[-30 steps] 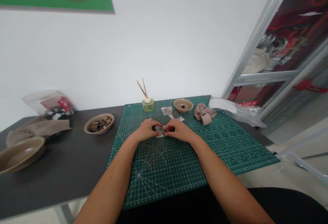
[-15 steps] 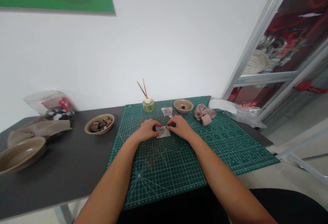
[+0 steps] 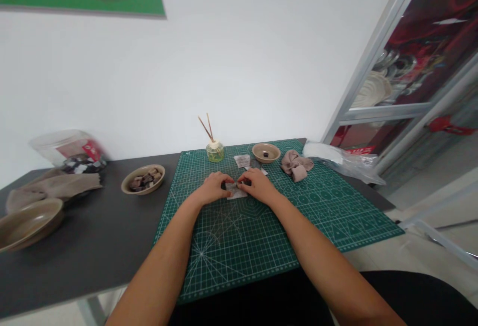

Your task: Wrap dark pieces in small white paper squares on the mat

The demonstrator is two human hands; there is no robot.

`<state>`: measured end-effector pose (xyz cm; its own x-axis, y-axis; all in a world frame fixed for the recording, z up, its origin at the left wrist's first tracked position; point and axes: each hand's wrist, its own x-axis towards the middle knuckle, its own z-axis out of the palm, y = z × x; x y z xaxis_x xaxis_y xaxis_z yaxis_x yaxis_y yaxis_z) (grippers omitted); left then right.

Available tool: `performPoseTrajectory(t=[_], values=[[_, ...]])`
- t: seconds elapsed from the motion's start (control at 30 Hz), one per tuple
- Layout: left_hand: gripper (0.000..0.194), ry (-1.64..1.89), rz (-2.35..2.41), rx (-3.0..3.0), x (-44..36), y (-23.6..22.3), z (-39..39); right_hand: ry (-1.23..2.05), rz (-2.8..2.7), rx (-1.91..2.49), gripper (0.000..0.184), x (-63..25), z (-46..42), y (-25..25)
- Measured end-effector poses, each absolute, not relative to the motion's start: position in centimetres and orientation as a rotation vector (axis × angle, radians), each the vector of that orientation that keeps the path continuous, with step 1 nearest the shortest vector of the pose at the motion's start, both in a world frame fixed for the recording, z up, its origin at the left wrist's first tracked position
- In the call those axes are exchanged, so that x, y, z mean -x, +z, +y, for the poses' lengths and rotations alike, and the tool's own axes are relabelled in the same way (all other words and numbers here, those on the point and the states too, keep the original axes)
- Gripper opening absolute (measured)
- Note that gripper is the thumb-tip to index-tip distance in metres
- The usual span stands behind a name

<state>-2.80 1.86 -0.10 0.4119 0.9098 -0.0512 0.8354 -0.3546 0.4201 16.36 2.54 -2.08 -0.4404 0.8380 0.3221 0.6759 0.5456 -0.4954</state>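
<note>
A small grey-and-white patterned wrapper lies on the green cutting mat. My left hand is bent around its left side, thumb and fingertips gripping that edge. From the right, my right hand pinches at the wrapper's far edge, close to the left fingertips. Something dark shows between the fingers, too small to make out. Just beyond the hands lie another patterned wrapper and a partly hidden one. A shallow beige bowl behind them holds one small dark piece.
A crumpled brown cloth and a clear plastic bag lie to the right. A reed diffuser stands at the back. Leftward are a bowl of brown chunks, a tipped clear jar, another cloth and a larger bowl.
My right hand moved right along the wrapper, uncovering it, then came back left toward my left hand. The left hand has stayed at the left edge. The view has shifted slightly.
</note>
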Motion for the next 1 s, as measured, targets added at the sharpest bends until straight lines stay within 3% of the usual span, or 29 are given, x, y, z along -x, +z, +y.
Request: performPoseTrajectory(t=[0.13,0.37,1.0], values=[[0.038,0.276,1.486,-2.294,2.8,0.0,1.8,0.322,-2.195,1.315,0.003,-16.7,2.8,-2.1],[0.039,0.269,1.493,-2.277,2.8,0.1,1.7,0.554,-2.335,0.998,0.006,-17.6,1.5,-1.5],[0.038,0.262,1.508,-2.293,2.7,0.1,1.7,0.626,-2.356,0.989,0.006,-17.7,1.2,-1.1]])
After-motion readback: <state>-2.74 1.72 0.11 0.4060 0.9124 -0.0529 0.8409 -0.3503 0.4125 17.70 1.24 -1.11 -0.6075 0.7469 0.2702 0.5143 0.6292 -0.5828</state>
